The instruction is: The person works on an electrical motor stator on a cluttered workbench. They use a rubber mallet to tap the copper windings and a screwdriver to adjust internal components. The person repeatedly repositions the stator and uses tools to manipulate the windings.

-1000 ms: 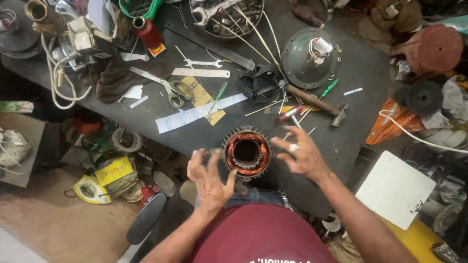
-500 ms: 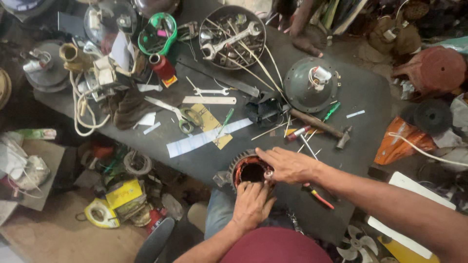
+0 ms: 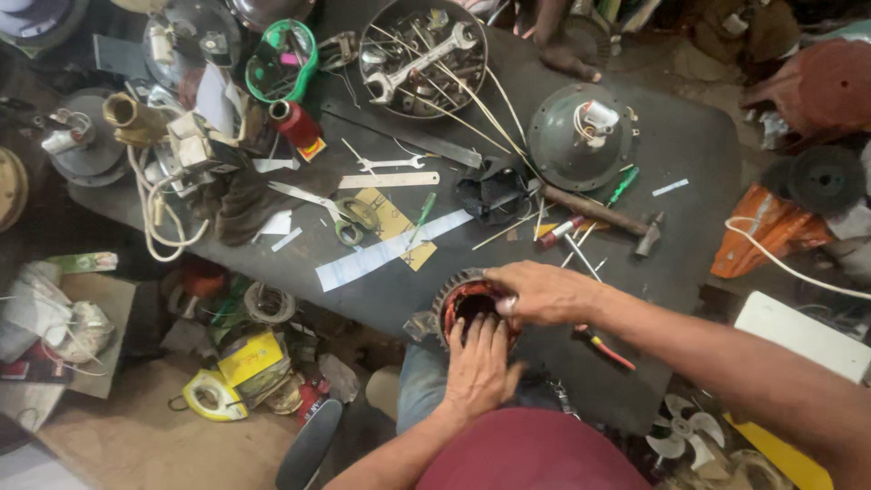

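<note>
A round motor stator (image 3: 456,299) with copper windings and a toothed metal rim rests at the near edge of the dark workbench (image 3: 689,154). My left hand (image 3: 479,363) lies over its near side, fingers reaching into the bore. My right hand (image 3: 537,292) grips the stator's right rim from above. Both hands cover most of the stator.
On the bench lie a hammer (image 3: 601,210), scissors (image 3: 322,207), a paper strip (image 3: 390,250), a green screwdriver (image 3: 422,216), a domed motor cover (image 3: 581,136) and a bowl of spanners (image 3: 422,59). Red-handled pliers (image 3: 603,345) lie by my right wrist. Clutter covers the floor at left.
Both hands have closed in on the stator: the right now grips its rim and the left has moved up so its fingers reach into the bore. The camera has shifted.
</note>
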